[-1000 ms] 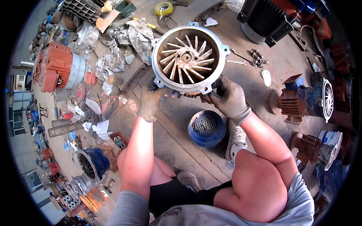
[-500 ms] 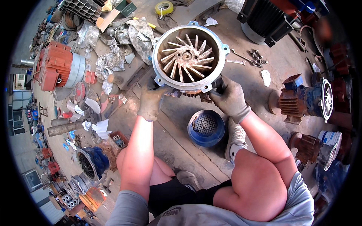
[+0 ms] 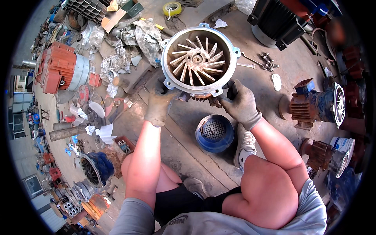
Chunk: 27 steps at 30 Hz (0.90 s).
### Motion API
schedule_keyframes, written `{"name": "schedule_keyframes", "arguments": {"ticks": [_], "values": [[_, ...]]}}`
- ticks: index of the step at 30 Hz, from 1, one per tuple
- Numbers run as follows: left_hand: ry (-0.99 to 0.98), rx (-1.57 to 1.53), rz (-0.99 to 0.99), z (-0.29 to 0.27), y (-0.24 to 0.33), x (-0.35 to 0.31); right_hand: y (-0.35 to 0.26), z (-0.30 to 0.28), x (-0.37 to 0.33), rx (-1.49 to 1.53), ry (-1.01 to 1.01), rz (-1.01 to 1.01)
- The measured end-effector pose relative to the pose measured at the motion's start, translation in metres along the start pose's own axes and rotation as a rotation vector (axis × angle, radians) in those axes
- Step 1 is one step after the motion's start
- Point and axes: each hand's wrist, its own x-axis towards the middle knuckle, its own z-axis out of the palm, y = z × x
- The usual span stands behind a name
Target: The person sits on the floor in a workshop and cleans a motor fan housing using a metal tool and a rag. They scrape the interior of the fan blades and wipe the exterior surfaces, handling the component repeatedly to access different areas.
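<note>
Both hands wear grey work gloves and hold up an electric motor between them, its round metal end housing (image 3: 167, 80) tilted toward me. Inside the housing sits a pale, dirty fan wheel (image 3: 197, 59) with straight blades. My left hand (image 3: 160, 105) is closed round the motor's lower left side, my right hand (image 3: 239, 103) round the lower right. The undersides hide most of the fingers. On the floor below, between my hands and feet, stands a round blue fan cover (image 3: 219, 147) with a grid in its bottom.
To the left lie a red motor (image 3: 58, 68), crumpled plastic sheeting (image 3: 117, 60) and a blue motor (image 3: 98, 168). A large black finned motor (image 3: 270, 23) stands far right. Wrenches and bolts (image 3: 268, 60) lie nearer, with a rusty motor with a fan (image 3: 307, 103) at right.
The held motor has shifted slightly right and a little down, both hands moving along with it. The fan cover and the things on the floor stay where they were.
</note>
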Motion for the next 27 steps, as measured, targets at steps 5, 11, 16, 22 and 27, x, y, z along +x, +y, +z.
{"name": "schedule_keyframes", "arguments": {"ticks": [5, 11, 16, 22, 27], "values": [[-0.047, 0.105, 0.133, -0.018, -0.033, 0.005, 0.019, 0.004, 0.004, -0.082, 0.001, -0.038], [-0.03, 0.126, 0.081, -0.012, -0.022, 0.005, 0.01, 0.004, 0.005, -0.011, 0.01, -0.053], [-0.03, 0.065, 0.025, 0.001, 0.001, 0.0, 0.01, -0.001, 0.001, -0.03, -0.023, 0.025], [0.04, -0.01, -0.047, -0.007, -0.015, 0.005, 0.013, 0.003, 0.003, -0.005, -0.013, -0.034], [0.017, -0.071, -0.025, 0.004, 0.004, -0.001, 0.015, 0.003, 0.0, 0.084, -0.015, 0.006]]}}
